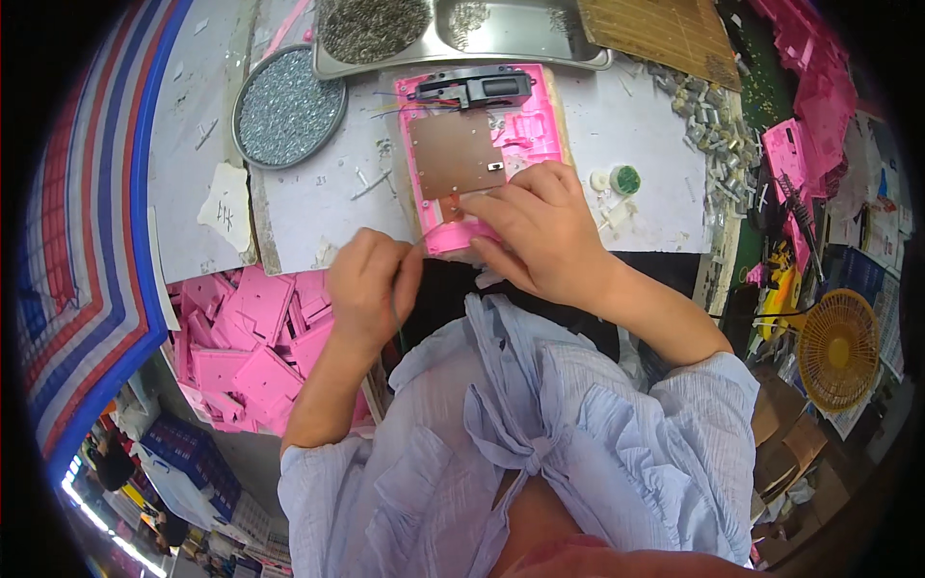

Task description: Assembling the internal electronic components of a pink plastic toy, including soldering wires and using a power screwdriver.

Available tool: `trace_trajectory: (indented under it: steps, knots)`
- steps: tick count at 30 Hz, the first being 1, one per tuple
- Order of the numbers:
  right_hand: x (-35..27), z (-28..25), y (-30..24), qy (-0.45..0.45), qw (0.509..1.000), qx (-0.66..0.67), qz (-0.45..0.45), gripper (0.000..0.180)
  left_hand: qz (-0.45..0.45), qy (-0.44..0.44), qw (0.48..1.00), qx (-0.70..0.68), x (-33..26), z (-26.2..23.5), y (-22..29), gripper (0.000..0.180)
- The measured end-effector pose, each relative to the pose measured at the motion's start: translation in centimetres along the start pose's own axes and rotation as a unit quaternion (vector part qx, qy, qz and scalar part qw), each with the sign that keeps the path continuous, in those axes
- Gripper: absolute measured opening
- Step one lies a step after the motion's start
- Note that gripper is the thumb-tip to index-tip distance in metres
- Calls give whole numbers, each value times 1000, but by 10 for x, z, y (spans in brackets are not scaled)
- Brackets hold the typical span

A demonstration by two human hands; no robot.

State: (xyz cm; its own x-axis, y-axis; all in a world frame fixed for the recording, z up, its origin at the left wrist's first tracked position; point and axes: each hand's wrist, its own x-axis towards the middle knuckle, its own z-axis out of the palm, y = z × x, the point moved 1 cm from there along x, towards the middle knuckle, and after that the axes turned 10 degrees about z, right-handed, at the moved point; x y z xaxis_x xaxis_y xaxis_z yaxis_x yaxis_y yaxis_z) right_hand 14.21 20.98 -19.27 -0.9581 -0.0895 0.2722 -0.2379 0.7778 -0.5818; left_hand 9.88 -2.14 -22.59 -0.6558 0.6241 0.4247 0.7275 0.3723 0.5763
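Observation:
A pink plastic housing (pixel 551 118) lies on the table in front of me, with a flat brown circuit board (pixel 453 154) and a black mechanism (pixel 487 89) in it. At its near left corner is a small orange-brown board (pixel 450 206). The bent fingers of my right hand (pixel 549 226) press on this small piece, while the thumb rests lower, by the housing's near edge. Just left of that corner, my left hand (pixel 371 279) is closed in a pinch on a thin dark cable (pixel 394 308), whose free part hangs below the fingers.
Behind the housing stands a metal tray (pixel 462 60) of small metal parts; a round dish of screws (pixel 289 106) is at left. Small metal parts (pixel 708 120) and a green-filled round container (pixel 625 179) lie at right. Pink plastic pieces (pixel 251 337) fill a box below left. A yellow fan (pixel 838 349) stands right.

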Motion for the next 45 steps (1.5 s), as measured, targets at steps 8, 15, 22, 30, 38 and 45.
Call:
trace_trajectory:
  steps: [8, 15, 22, 30, 38, 45]
  knots:
    - [0, 20, -20, -15, 996, -90, -22, 38, -13, -154, 987, -35, -29, 10, 23, 12]
    - [-5, 33, -15, 21, 994, -107, -31, 43, -8, -239, 948, -211, 22, -35, 4, 28]
    - [8, -32, 1, -116, 992, 27, -53, 42, 127, -119, 974, -148, 34, -4, -22, 17]
    - [143, -209, 191, 249, 950, 61, 180, 19, 141, -170, 958, -184, 49, -12, -27, 18]
    - [313, -220, 266, 356, 908, -219, -41, 17, 98, -188, 960, -184, 44, -10, -26, 23]
    - [274, -274, 313, 354, 881, -312, 34, 14, 82, -169, 964, -188, 37, -4, -26, 25]
